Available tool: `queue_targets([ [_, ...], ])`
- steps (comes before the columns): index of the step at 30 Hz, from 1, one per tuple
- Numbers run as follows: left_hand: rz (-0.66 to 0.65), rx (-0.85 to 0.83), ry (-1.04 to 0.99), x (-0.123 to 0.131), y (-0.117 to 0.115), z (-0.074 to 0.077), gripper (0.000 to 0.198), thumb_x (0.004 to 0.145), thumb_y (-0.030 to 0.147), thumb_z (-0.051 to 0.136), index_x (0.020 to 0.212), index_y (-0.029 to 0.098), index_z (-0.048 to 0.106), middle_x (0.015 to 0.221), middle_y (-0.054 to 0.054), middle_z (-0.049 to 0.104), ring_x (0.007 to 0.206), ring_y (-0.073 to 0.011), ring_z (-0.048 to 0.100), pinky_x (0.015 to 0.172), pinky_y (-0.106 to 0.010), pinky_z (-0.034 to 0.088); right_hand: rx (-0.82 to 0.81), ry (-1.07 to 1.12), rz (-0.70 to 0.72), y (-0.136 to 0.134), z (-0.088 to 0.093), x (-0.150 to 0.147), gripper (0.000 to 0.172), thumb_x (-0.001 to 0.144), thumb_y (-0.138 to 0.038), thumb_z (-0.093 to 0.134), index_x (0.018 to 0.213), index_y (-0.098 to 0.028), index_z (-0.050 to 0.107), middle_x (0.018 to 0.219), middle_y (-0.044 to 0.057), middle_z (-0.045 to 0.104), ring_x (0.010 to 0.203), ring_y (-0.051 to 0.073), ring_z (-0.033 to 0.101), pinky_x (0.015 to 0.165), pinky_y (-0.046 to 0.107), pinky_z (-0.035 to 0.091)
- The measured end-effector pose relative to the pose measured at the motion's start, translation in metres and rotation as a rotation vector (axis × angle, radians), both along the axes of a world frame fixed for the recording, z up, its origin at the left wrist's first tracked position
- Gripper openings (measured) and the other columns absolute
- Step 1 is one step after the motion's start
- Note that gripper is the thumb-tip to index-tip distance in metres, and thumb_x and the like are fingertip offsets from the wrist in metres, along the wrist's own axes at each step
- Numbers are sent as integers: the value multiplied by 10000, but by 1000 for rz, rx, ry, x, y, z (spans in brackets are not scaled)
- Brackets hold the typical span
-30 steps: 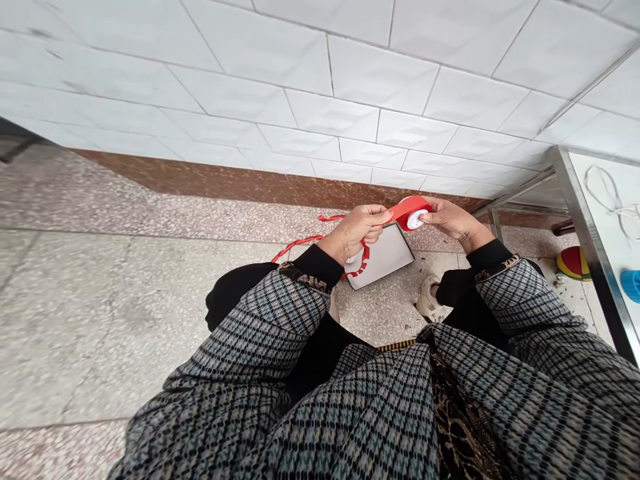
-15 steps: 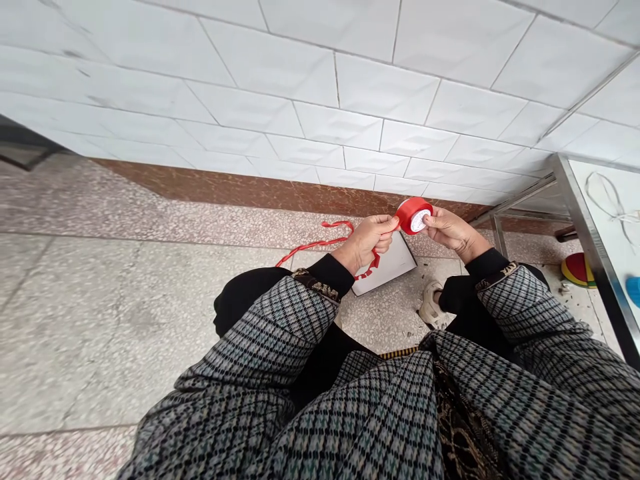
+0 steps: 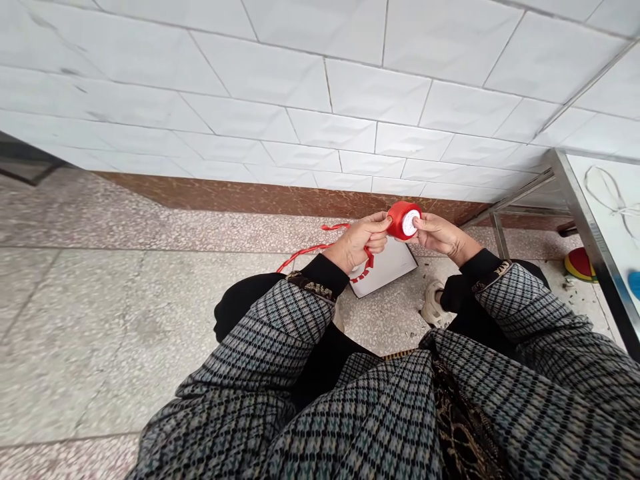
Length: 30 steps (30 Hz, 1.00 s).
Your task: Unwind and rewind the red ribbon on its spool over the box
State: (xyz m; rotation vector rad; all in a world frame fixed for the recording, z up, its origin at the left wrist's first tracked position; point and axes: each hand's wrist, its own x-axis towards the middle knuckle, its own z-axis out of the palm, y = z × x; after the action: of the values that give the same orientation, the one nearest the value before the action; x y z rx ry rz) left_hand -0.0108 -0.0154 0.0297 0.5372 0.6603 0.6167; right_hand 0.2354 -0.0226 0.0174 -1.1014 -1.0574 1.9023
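Note:
A roll of red ribbon (image 3: 399,221) with a white round label on its side is held up between my hands. My right hand (image 3: 440,235) grips the roll, its thumb on the label. At the roll's left edge, my left hand (image 3: 363,241) is closed in a pinch on the ribbon. A loose twisted length of ribbon (image 3: 300,254) trails out to the left behind that hand, and a curled piece (image 3: 367,268) hangs below it. Beneath the hands a white flat box or board (image 3: 387,269) lies on the floor, partly hidden.
A white tiled wall (image 3: 330,127) with a brown skirting stands in front. On the right is a metal-framed table (image 3: 595,233) with a white cord (image 3: 607,193) on top. A red and yellow ball (image 3: 580,265) sits under it. My shoe (image 3: 434,303) is on the speckled floor.
The roll and my right hand have moved slightly left, closer to my left hand. The view has shifted a little. Both hands keep their hold.

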Motion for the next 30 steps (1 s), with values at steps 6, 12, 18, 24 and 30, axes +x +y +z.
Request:
queue_targets([
  [6,-151,21,84,-7,-1,-6,198,996,150,800,896,196,635,517,133,318,388,-33,182,423,-171,120,172,-177,253,4,24,11,607,703,-422,1119,1238,-254,887,1169,38,879,1012,205,794,979,351,662],
  [12,-285,32,201,-3,-3,-20,198,995,152,840,896,190,673,549,116,352,394,-24,202,439,-174,105,407,-492,380,1,32,14,547,735,-231,1043,1256,-341,919,1323,24,860,1261,314,771,1241,552,545],
  [18,-183,89,253,1,-9,-8,176,1016,141,820,925,183,676,574,101,412,411,-22,221,459,-184,120,563,-599,346,2,22,21,500,795,-268,1020,1273,-342,895,1286,54,839,1241,337,744,1223,586,543],
  [24,58,225,382,0,-14,7,141,1029,145,799,926,171,705,547,110,380,430,-26,231,475,-191,123,458,-594,155,10,14,35,497,739,-263,1017,1214,-276,871,1249,64,840,1224,336,732,1249,597,518],
  [30,41,193,256,-4,-11,8,347,1012,188,837,758,176,600,563,109,352,440,-7,207,470,-189,102,260,-291,182,13,12,35,596,776,-404,1054,1311,-237,850,1233,72,861,1108,258,775,1046,435,628],
])
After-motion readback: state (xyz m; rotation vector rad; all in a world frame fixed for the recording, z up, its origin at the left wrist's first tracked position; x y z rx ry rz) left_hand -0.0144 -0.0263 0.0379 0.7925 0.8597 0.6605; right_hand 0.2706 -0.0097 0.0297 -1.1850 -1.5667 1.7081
